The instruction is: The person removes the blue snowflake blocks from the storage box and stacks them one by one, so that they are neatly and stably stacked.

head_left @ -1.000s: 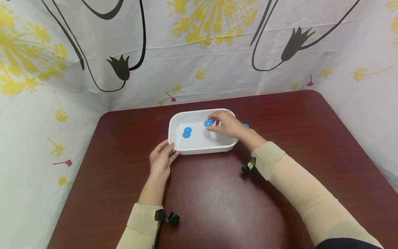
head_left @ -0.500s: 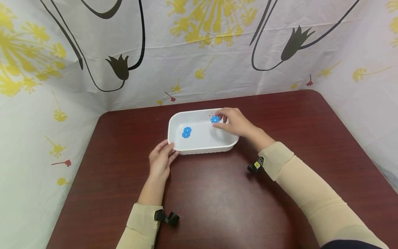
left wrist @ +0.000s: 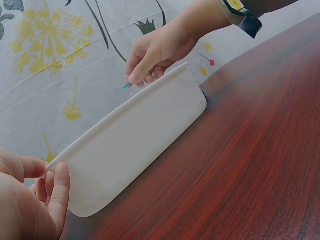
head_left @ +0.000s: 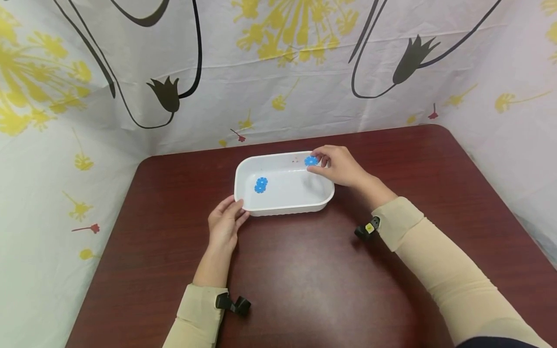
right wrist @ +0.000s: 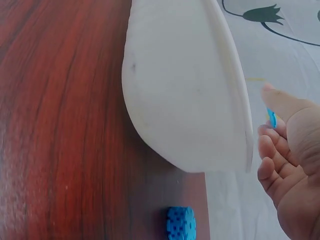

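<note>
A white plastic tray (head_left: 287, 210) stands on the table. My left hand (head_left: 224, 224) grips its near left corner, with the thumb over the rim and fingers against the outer wall. Above the far right part of the tray, my right hand (head_left: 337, 164) pinches a blue notched snowflake disc (head_left: 311, 161) between thumb and fingers. In the right wrist view that disc (right wrist: 271, 118) shows edge-on. Inside the tray toward the left, two blue snowflake discs (head_left: 260, 185) overlap. A stack of the same blue discs (right wrist: 181, 223) sits on the table beyond the tray's right end, hidden in the head view.
The dark red wooden table (head_left: 313, 280) has rounded far corners. A white cloth (head_left: 304, 111) with yellow and grey flower prints hangs behind it and along both sides. Black wrist cameras (head_left: 365, 229) are strapped over the beige sleeves.
My right hand has carried the pinched blue disc right and away, from over the tray's middle to near its far right corner. The left hand and tray have stayed put.
</note>
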The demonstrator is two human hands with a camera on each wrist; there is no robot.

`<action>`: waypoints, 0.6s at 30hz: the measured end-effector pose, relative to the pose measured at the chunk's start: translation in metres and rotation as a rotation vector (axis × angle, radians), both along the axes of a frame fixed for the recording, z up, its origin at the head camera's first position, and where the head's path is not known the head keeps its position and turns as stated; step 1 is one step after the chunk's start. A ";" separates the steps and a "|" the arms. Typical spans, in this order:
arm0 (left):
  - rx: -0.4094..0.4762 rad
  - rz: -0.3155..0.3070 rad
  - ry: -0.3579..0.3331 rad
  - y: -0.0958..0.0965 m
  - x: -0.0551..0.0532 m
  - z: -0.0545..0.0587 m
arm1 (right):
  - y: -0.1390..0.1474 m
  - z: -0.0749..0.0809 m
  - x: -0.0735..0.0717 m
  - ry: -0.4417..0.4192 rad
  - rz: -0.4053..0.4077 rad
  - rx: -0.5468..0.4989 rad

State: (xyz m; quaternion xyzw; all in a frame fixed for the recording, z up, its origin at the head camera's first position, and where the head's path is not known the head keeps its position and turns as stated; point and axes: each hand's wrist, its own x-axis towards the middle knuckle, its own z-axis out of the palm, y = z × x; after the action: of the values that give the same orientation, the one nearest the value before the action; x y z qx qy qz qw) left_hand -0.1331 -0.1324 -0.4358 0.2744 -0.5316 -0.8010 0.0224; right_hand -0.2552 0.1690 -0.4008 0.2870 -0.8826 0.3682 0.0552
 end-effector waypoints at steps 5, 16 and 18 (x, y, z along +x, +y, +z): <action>-0.005 0.001 -0.004 0.001 0.001 0.001 | 0.008 -0.002 -0.002 -0.005 -0.022 0.010; 0.004 0.002 -0.002 0.000 0.001 0.001 | 0.022 -0.005 -0.001 -0.008 -0.058 0.010; 0.008 0.004 -0.001 0.000 0.001 0.001 | 0.025 -0.006 -0.001 -0.017 -0.073 0.015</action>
State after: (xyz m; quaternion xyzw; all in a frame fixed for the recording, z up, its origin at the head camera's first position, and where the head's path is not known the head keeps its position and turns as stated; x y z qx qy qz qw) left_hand -0.1323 -0.1321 -0.4351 0.2762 -0.5277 -0.8030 0.0226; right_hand -0.2560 0.1936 -0.4063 0.2518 -0.8957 0.3618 0.0589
